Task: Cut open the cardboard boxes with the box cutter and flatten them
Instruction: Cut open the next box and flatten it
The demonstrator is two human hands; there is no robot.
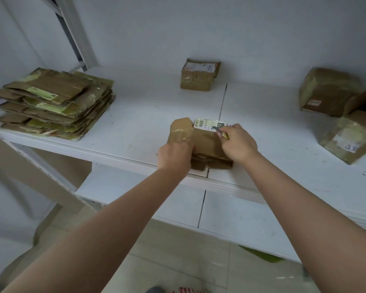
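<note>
Box [201, 138] between hands — left [174, 154] grips, right [238, 143] cutter [220, 132].

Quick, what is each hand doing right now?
Left hand: grips the near left side of the cardboard box.
Right hand: holds the box cutter, blade at the box's label.

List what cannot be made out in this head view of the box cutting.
- Box cutter: handle hidden inside the right hand; blade length too small to tell.
- Box being cut: near left side covered by the left hand; the cut itself is not visible.
- Label text: blurred, unreadable.
- Boxes at right: cut off by the frame edge.
- Flattened stack: count unclear, layers overlap.
</note>
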